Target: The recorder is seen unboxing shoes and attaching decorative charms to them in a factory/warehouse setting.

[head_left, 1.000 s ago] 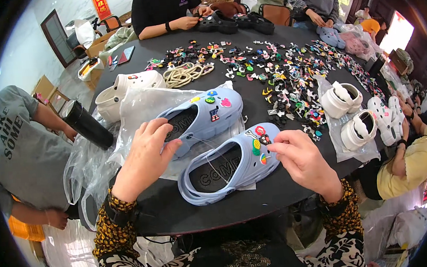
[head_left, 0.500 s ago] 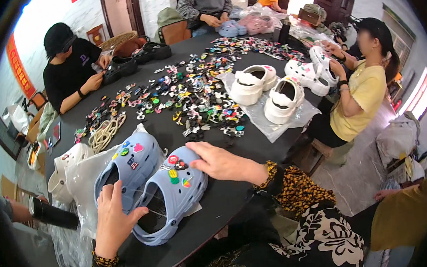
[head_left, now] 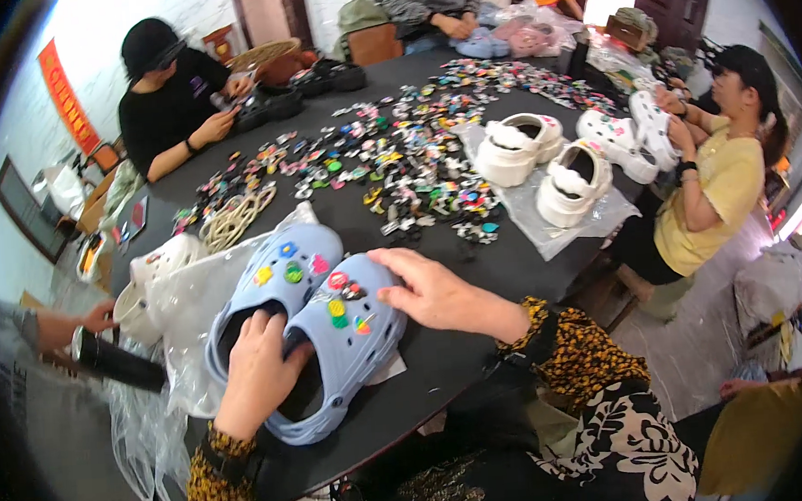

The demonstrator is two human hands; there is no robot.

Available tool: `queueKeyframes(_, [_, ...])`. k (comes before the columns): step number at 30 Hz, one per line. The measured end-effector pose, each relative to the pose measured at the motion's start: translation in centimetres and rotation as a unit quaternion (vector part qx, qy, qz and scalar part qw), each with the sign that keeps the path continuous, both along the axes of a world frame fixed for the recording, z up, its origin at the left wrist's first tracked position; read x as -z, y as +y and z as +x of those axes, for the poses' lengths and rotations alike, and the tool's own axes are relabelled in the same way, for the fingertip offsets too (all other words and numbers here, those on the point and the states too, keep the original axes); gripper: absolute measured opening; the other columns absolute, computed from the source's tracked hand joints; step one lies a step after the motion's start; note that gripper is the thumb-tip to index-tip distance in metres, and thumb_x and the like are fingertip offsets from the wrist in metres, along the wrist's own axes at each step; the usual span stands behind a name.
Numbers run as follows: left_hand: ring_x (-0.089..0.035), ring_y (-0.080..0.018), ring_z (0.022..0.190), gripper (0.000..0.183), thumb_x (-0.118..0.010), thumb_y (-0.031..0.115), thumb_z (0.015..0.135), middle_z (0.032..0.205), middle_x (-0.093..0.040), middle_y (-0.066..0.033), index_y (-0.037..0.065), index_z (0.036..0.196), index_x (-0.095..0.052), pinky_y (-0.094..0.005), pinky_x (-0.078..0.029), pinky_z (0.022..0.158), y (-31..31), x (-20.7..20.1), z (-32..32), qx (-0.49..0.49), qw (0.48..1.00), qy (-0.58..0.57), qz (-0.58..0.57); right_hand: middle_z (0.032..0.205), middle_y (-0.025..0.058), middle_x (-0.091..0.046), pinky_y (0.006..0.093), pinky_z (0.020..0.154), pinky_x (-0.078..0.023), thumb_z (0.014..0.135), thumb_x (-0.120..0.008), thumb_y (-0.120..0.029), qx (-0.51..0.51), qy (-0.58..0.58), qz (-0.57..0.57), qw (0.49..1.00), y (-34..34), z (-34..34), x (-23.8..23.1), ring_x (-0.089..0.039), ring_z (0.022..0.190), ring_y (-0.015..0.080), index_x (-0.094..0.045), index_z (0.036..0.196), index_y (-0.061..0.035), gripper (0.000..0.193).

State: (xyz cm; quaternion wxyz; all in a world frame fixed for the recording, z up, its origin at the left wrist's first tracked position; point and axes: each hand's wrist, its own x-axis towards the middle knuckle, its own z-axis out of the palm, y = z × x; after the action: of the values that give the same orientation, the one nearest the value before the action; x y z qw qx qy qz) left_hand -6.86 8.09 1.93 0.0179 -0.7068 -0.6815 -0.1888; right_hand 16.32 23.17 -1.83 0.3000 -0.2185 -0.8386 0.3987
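I've got the left hand (head_left: 266, 373) at lower left of centre, fingers dipped into the opening of the left blue clog (head_left: 254, 282), thumb out over the opening of the right blue clog (head_left: 346, 362). Can't tell from here whether they're actually gripping the edges or just resting there. The right hand (head_left: 445, 294) is loose and part open, thumb and forefinger spread, touching the toe of the right clog. Both clogs sit side by side just left of centre, toes pointing up the frame, colourful charms stuck in the tops.

Compared with half a second ago, my left fingers have gone deeper, from the back end of that left clog into its opening. Right hand's basically stayed put on the toe. A second ago the clogs had a gap between them, now they're touching.

Desk (head_left: 482, 374) is dark, with a big scatter of loose charms (head_left: 414, 167) at upper centre and a coil of pale rope (head_left: 238, 214) at its left end. Chunky white clogs (head_left: 510, 161) right of centre on plastic. Person in black (head_left: 168, 118) upper left, person in yellow (head_left: 715, 204) on the right.
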Motion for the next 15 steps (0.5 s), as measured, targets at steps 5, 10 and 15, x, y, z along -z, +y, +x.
queueKeyframes(5, [-0.055,-0.0389,0.092,0.018,-0.066,0.011,0.079,0.093,-0.056,-0.0183,-0.002,0.089,-0.059,-0.0458,-0.047,0.077,0.7,0.3,-0.9,0.001,1.000,-0.029,-0.006,0.131,0.0172,-0.052,0.0326,0.091,-0.048,0.092,-0.059,-0.010,0.006,0.010,-0.052,0.999,0.7,-0.1,0.9,-0.055,0.115,0.0218,-0.043,0.136,0.0008,0.048])
queueKeyframes(10, [-0.056,-0.0411,0.086,0.014,-0.064,0.003,0.075,0.087,-0.056,-0.0197,-0.003,0.085,-0.058,-0.0459,-0.045,0.071,-0.6,-0.1,-2.9,-0.007,0.988,-0.144,0.047,0.118,0.0173,-0.060,0.0320,0.089,-0.050,0.091,-0.059,-0.008,0.035,0.051,-0.126,0.990,1.8,0.4,0.4,-0.062,0.102,0.0198,-0.048,0.130,0.0033,0.042])
queueKeyframes(15, [-0.058,-0.0167,0.072,0.012,-0.059,-0.008,0.076,0.080,-0.055,-0.0116,-0.007,0.088,-0.059,-0.0281,-0.044,0.064,-3.1,-0.9,-5.4,-0.034,0.958,-0.269,0.094,0.116,0.0093,-0.060,0.0275,0.080,-0.050,0.094,-0.055,-0.010,-0.001,0.001,-0.176,0.984,4.2,-2.2,-0.2,-0.059,0.099,0.0129,-0.044,0.135,0.0027,0.045])
